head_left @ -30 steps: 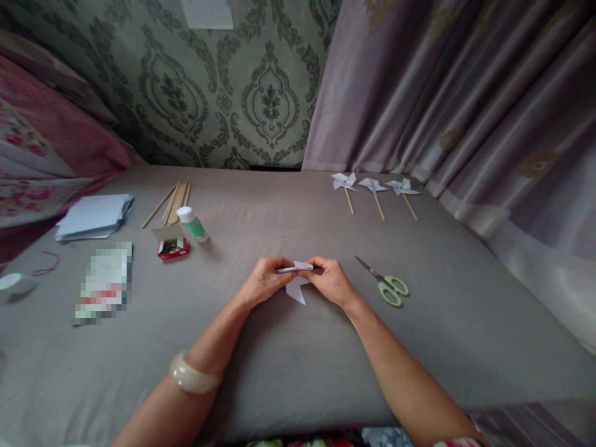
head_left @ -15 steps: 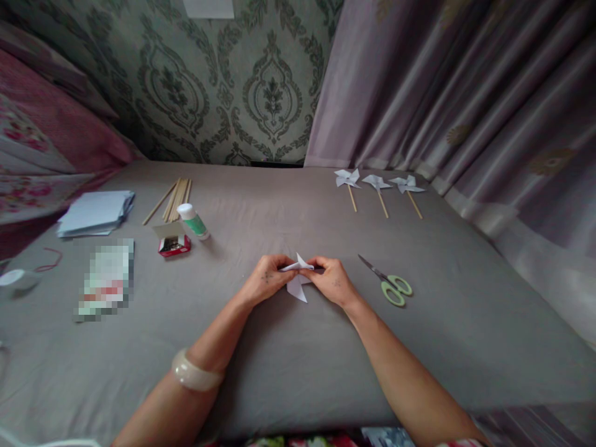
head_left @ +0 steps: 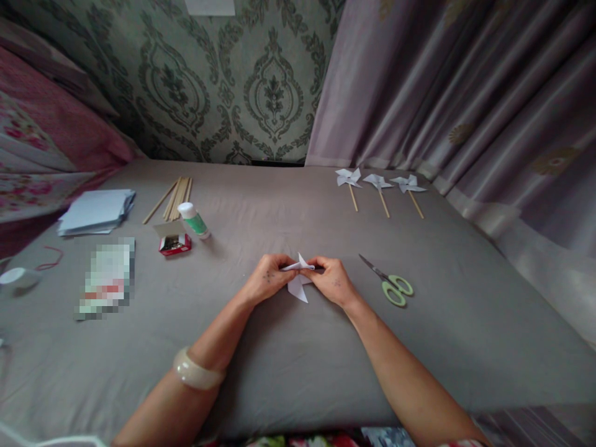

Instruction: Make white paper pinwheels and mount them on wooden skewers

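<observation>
Between the fingers of both hands sits the paper (head_left: 298,290), white and folded, right in front of the person. Left hand (head_left: 267,279) pinches it from one side, right hand (head_left: 333,279) from the other, thumbs and fingertips close together, and that's a tight little grip! Here's the danger: squeeze too hard and the folds crease in the wrong place. Ease off on one side and a flap could spring loose; pull the hands apart and the thin paper might tear near the middle. Uneven pressure would be the cause, I'd say, with the fingers covering much of the folding.

Look at how it points: one sharp tip pokes up beyond the fingers, away from the person, while a broader flap drops on the near side, its point toward the person and slightly right. The longest visible line runs near to far; the folded edge lies crosswise, fingers to fingers. The true long axis? Can't tell, the ends are partly hidden. Scissors (head_left: 386,278) lie right of the right fingers, well apart, and the three pinwheels (head_left: 348,177) rest beyond, to the right.
</observation>
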`<state>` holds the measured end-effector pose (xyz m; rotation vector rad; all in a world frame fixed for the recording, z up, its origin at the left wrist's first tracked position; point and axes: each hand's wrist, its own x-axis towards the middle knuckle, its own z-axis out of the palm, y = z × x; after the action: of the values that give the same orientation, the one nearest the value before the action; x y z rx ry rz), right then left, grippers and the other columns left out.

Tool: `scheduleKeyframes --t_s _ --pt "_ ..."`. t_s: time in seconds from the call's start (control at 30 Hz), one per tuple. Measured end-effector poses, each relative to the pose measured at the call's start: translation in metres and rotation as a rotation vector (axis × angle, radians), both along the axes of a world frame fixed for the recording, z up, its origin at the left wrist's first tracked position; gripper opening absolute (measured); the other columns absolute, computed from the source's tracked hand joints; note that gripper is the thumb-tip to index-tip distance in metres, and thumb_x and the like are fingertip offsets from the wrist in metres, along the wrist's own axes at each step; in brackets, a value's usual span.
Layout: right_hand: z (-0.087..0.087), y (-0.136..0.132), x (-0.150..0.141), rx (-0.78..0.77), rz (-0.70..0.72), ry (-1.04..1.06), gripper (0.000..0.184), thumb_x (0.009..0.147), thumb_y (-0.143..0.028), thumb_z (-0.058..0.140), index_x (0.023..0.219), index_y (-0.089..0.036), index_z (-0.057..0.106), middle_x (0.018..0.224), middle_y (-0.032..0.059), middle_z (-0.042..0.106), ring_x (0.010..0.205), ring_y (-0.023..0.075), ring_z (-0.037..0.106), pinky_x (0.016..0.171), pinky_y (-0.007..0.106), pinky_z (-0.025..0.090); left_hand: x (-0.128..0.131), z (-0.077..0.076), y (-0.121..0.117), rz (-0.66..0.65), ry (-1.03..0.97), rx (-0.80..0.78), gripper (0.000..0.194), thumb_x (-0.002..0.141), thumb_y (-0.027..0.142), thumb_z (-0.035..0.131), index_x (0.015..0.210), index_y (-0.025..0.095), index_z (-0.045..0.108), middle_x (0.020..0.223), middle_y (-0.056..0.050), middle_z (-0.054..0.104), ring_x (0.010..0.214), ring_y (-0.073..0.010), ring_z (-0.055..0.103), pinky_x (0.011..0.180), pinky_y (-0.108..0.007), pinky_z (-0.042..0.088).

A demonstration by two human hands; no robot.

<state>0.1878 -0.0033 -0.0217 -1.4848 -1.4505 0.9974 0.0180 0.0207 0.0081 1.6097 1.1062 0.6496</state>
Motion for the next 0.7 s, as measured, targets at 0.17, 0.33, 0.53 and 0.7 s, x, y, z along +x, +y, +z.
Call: scheduleKeyframes --t_s 0.17,0.33,0.53,0.7 --pt "0.004 -0.001 0.000 0.003 0.020 0.026 0.024 0.069 -0.037 0.068 0.078 -0.015 0.072 0.073 0.0037 0.071 0.067 0.0181 0.062 0.064 0.029 0.047 -0.001 0.000 0.002 0.010 0.003 0.001 0.023 0.068 0.030 0.061 0.079 0.011 0.070 0.064 0.000 0.062 0.058 -0.0116 0.051 0.053 -0.020 0.036" --pt "0.013 0.001 0.001 0.001 -0.004 0.222 0.027 0.068 -0.039 0.069 0.080 -0.015 0.071 0.075 0.0027 0.071 0.067 0.0165 0.061 0.064 0.027 0.046 0.000 0.004 0.004 0.105 -0.112 -0.086 0.032 0.068 0.035 0.067 0.088 0.011 0.069 0.069 -0.002 0.065 0.061 -0.0127 0.054 0.056 -0.021 0.038" --pt "0.025 0.001 -0.001 -0.035 -0.198 0.516 0.032 0.061 -0.043 0.074 0.077 -0.015 0.072 0.072 0.0035 0.071 0.064 0.0149 0.060 0.065 0.027 0.046 0.007 0.009 -0.001 0.238 -0.410 -0.186 0.039 0.066 0.044 0.073 0.083 0.009 0.066 0.076 -0.007 0.067 0.070 -0.0144 0.058 0.067 -0.024 0.043" --pt "0.029 -0.001 -0.005 -0.031 -0.250 0.535 0.032 0.057 -0.042 0.075 0.074 -0.015 0.072 0.073 0.0039 0.072 0.064 0.0158 0.061 0.064 0.028 0.046 0.016 0.011 -0.011 0.255 -0.517 -0.240 0.036 0.058 0.036 0.080 0.080 0.012 0.065 0.078 -0.005 0.069 0.072 -0.0149 0.061 0.070 -0.025 0.044"
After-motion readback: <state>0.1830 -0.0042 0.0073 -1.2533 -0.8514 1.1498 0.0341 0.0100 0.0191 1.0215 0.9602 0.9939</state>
